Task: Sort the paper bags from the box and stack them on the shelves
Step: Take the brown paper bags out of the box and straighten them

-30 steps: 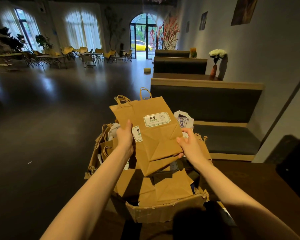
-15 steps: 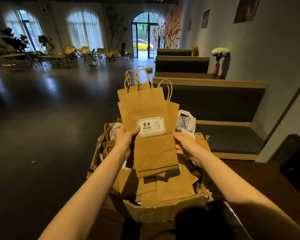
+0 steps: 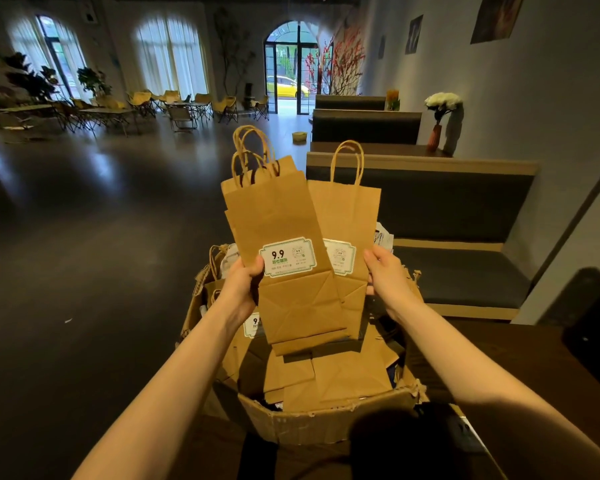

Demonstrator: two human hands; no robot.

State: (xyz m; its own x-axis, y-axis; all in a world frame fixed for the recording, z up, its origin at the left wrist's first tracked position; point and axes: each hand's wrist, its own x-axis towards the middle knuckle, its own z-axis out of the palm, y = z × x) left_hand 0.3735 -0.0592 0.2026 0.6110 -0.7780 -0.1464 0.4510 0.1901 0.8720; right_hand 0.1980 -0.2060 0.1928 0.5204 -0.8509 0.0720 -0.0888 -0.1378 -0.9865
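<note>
Your left hand [image 3: 240,285] grips the left edge of a fanned bundle of flat brown paper bags [image 3: 284,244], thumb on the front beside the "9.9" label [image 3: 287,257]. Your right hand [image 3: 386,276] pinches the rightmost bag [image 3: 347,220] by its right edge. Both hold the bags upright, handles up, above the torn cardboard box [image 3: 326,419] on the desk [image 3: 520,362]; more bags lie inside the box.

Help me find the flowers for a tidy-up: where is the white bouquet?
In the head view, the white bouquet stands in an orange vase at upper right, beside the wall, on the table behind the nearest booth bench.
</note>
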